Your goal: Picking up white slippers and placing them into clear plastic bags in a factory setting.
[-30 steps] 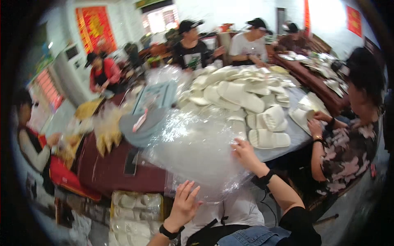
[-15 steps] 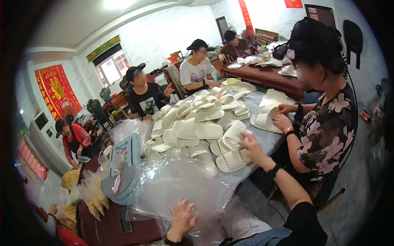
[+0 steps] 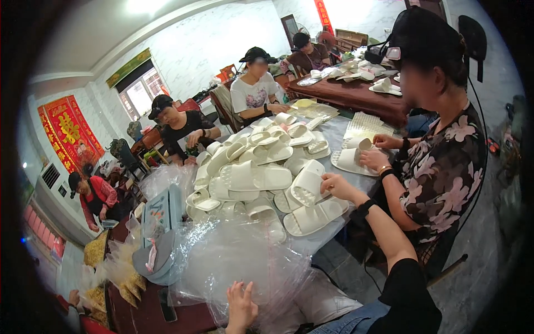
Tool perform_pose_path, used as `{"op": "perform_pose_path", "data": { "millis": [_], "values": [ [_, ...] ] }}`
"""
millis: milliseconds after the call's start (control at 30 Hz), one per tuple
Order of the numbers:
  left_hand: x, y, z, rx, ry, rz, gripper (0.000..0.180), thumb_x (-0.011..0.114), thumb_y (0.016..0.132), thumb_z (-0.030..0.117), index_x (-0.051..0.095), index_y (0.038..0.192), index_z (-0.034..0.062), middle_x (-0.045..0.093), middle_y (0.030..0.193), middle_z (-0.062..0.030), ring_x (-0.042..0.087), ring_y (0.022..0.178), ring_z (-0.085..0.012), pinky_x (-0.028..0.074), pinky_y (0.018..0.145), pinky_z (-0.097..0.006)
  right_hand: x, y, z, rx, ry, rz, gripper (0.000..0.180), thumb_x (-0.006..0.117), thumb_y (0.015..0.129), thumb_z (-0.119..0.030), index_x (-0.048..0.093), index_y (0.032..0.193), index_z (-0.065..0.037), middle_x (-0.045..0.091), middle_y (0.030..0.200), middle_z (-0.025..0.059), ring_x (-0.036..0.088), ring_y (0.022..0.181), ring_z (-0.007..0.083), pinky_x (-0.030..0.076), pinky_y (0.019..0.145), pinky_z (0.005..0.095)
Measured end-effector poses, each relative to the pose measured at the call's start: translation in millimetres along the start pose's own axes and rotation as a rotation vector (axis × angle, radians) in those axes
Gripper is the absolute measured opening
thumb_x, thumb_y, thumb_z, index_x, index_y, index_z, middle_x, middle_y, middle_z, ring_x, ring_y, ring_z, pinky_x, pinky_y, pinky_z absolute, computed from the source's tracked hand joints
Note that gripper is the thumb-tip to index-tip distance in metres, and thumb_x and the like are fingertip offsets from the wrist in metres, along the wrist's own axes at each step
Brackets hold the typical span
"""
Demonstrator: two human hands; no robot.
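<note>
My right hand (image 3: 337, 186) reaches out over the table and grips a white slipper (image 3: 307, 185), lifted and tilted with its studded sole toward me. A second white slipper (image 3: 315, 216) lies flat just below it. My left hand (image 3: 241, 305) rests at the lower edge on a large clear plastic bag (image 3: 233, 261) spread over the table's near side. A heap of white slippers (image 3: 250, 172) covers the middle of the grey table (image 3: 336, 131).
A person in a floral top (image 3: 439, 172) sits close on my right, handling a slipper (image 3: 353, 158). Other seated people work at the far side. A grey cap (image 3: 156, 259) and a blue box (image 3: 161, 209) lie to the left, with yellow bags (image 3: 108, 273) beyond.
My view has swung right and up. My right hand has moved from the plastic bag to the slippers and taken hold of one. My left hand stays on the bag.
</note>
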State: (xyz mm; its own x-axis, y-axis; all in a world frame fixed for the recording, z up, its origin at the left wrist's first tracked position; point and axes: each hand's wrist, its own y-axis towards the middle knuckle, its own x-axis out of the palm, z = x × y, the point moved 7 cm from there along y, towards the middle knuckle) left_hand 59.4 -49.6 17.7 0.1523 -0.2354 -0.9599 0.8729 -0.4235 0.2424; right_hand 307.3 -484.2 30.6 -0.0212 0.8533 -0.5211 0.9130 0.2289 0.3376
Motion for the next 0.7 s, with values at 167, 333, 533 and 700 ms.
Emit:
{"op": "perform_pose_path", "data": {
  "millis": [167,333,533,700],
  "values": [
    [18,-13,3,-0.083,0.007,-0.021,0.069,0.072,0.083,0.035,0.046,0.141,0.0073,0.042,0.142,-0.0275,0.040,0.131,-0.0471,0.031,0.110,-0.058,4,-14,-19,-0.027,0.140,0.009,0.031,0.058,0.082,0.011,0.077,0.098,-0.007,0.059,0.112,0.0042,0.057,0.104,0.0175,0.047,0.087,0.0294],
    [18,-13,7,-0.110,-0.065,0.042,0.081,0.076,0.078,0.033,0.039,0.146,0.0075,0.035,0.148,-0.0282,0.034,0.136,-0.0493,0.024,0.113,-0.065,12,-1,-68,-0.128,0.169,0.077,0.037,0.058,0.087,0.008,0.074,0.116,-0.008,0.057,0.122,0.0078,0.055,0.114,0.0214,0.043,0.096,0.0291],
    [31,-13,-7,-0.114,-0.174,0.119,0.082,0.088,0.065,0.041,0.050,0.133,0.0155,0.036,0.136,-0.0226,0.031,0.135,-0.0452,0.022,0.112,-0.060,32,-3,-22,0.066,0.079,-0.161,0.034,0.061,0.089,-0.001,0.071,0.121,-0.008,0.059,0.122,0.0101,0.058,0.112,0.0226,0.045,0.098,0.0314],
    [33,-16,-5,-0.139,-0.137,0.104,0.080,0.087,0.067,0.040,0.050,0.133,0.0158,0.036,0.136,-0.0221,0.031,0.135,-0.0446,0.021,0.112,-0.063,29,-12,-32,-0.093,-0.120,-0.041,0.038,0.068,0.084,-0.004,0.072,0.121,-0.011,0.051,0.143,0.0170,0.053,0.124,0.0323,0.041,0.106,0.0385]
  ]
}}
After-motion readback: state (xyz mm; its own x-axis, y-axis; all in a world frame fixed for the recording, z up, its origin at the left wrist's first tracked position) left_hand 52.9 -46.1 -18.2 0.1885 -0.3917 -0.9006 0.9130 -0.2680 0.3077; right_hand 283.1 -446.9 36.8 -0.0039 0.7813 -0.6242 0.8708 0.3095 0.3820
